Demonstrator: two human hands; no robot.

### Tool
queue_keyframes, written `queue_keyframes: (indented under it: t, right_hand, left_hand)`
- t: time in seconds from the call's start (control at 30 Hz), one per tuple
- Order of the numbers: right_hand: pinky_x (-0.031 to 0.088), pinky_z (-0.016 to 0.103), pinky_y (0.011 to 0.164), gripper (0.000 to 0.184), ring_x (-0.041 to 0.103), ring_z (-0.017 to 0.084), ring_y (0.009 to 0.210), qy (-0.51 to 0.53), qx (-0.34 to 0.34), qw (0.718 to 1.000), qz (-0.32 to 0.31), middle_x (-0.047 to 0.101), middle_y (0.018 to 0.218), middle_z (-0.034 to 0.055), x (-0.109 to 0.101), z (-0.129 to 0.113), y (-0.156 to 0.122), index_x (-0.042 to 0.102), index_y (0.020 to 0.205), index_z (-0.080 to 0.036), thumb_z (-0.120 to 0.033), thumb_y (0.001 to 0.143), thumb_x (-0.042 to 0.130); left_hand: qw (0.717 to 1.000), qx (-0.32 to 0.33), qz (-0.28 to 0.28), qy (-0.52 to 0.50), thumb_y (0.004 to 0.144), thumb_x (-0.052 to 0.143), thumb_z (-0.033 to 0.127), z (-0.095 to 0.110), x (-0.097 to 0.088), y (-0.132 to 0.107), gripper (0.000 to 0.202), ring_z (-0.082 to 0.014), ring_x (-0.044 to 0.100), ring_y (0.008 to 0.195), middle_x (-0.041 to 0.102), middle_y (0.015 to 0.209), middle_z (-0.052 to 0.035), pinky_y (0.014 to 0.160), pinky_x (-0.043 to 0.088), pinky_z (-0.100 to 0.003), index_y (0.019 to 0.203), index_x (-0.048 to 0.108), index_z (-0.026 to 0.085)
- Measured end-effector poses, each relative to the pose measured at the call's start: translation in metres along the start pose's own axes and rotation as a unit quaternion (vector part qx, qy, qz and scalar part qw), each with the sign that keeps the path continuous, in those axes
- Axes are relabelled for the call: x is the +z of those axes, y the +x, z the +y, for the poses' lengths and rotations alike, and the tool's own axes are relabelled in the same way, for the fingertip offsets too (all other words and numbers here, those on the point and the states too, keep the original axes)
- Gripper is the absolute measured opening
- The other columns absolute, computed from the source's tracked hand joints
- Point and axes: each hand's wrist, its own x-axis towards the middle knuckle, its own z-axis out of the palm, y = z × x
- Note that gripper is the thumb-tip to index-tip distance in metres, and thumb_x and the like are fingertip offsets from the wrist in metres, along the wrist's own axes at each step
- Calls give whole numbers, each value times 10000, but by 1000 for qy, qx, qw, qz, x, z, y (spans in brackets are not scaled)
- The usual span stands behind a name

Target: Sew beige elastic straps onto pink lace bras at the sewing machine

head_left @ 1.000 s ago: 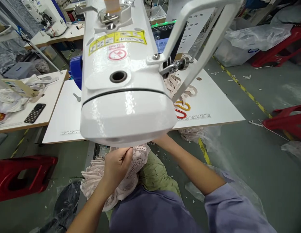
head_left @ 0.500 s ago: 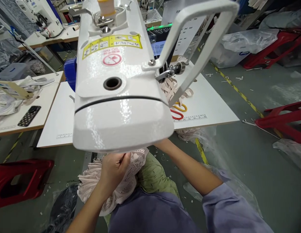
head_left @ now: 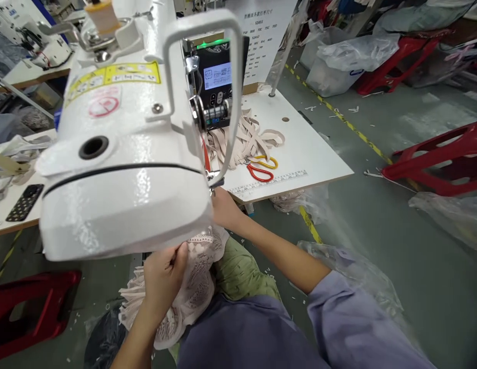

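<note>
My left hand [head_left: 165, 274] is closed on pale pink lace fabric [head_left: 198, 279], thumb on top, just below the front of the white sewing machine [head_left: 126, 210]. The lace hangs over my lap, with its gathered folds bunched left of my wrist. My right hand [head_left: 225, 211] reaches in beside the machine head near the needle area. Its fingers are hidden behind the head, so whether they grip anything does not show. Beige elastic straps [head_left: 238, 141] lie heaped on the white table, with scissors [head_left: 261, 174] with red and yellow handles beside them.
A control panel [head_left: 219, 79] is lit behind the machine, near a printed size sheet [head_left: 257, 41]. A ruler strip [head_left: 277, 180] runs along the table's front edge. At left lies a phone [head_left: 25, 202]. Red stools [head_left: 438, 159] and plastic-wrapped bins [head_left: 334, 66] stand on the floor.
My view has turned to the right, bringing the control panel, straps and scissors into fuller sight. More of my right hand shows beside the machine head. My left hand keeps its hold on the lace.
</note>
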Motion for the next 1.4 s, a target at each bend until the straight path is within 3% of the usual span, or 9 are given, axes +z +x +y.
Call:
queue_keyframes:
  t: [0.2, 0.27, 0.43, 0.6, 0.8, 0.97, 1.13, 1.23, 1.4]
  right_hand:
    - [423, 297, 748, 103, 563, 206, 864, 7, -11, 1000, 16, 596, 948, 37, 4, 1, 2, 640, 868, -193, -129, 806, 588]
    - [430, 292, 756, 104, 564, 205, 867, 10, -17, 1000, 20, 597, 953, 41, 5, 2, 2, 627, 859, -186, -111, 798, 590]
    - [434, 263, 783, 149, 574, 186, 885, 26, -54, 998, 35, 599, 961, 29, 6, 8, 3, 598, 836, -177, -54, 751, 598]
    - [440, 264, 811, 138, 575, 190, 916, 38, -79, 995, 38, 611, 971, 34, 6, 12, 4, 599, 815, -170, -52, 745, 588]
    - [425, 246, 780, 143, 556, 169, 885, 37, -85, 994, 54, 575, 954, 21, 4, 15, 4, 589, 827, -170, -47, 755, 578]
    - [407, 249, 747, 104, 535, 167, 860, 29, -84, 995, 53, 544, 925, 17, 3, 16, 3, 588, 821, -173, -77, 787, 569]
    - [399, 255, 738, 128, 522, 164, 841, 61, -97, 992, 59, 540, 918, 21, 3, 15, 2, 580, 803, -171, -50, 765, 557]
    - [386, 258, 702, 125, 501, 155, 787, 78, -85, 992, 55, 537, 926, 21, 5, 16, 3, 561, 792, -176, -58, 749, 560]
    - [372, 276, 689, 82, 472, 153, 760, 114, -64, 990, 61, 498, 884, 12, -1, 7, -10, 495, 769, -192, -135, 803, 543]
  left_hand:
    - [998, 12, 66, 17, 957, 560, 337, -5, 2, -2, 272, -140, 665, 588, 780, 901, -56, 514, 442, -222, 1005, 784, 191]
    - [997, 15, 78, 10, 950, 578, 323, -7, 4, -2, 249, -135, 671, 611, 782, 938, -54, 546, 461, -217, 986, 784, 188]
    - [995, 13, 104, -5, 912, 646, 292, -7, 7, -3, 171, -110, 665, 632, 783, 909, -27, 603, 477, -194, 961, 780, 196]
    - [995, -4, 103, 0, 900, 660, 315, -5, 11, -1, 176, -73, 548, 477, 756, 763, 14, 504, 415, -186, 975, 781, 211]
    - [995, 4, 95, -8, 905, 654, 337, -3, 15, 4, 196, -85, 583, 538, 770, 846, -9, 514, 412, -187, 980, 783, 210]
    - [995, 15, 96, 5, 909, 651, 340, 3, 15, 5, 198, -64, 471, 435, 752, 775, 3, 479, 380, -197, 979, 786, 214]
    - [997, 12, 82, -5, 915, 636, 347, 5, 13, 4, 214, -96, 578, 536, 753, 801, -13, 536, 427, -200, 987, 778, 204]
    - [997, -13, 73, -14, 913, 630, 367, 4, 12, 5, 233, -114, 610, 595, 721, 749, -5, 565, 439, -202, 1002, 761, 197]
    - [991, -102, 48, -70, 879, 650, 407, 15, 12, 0, 239, -100, 483, 517, 508, 562, 64, 543, 395, -199, 988, 664, 194]
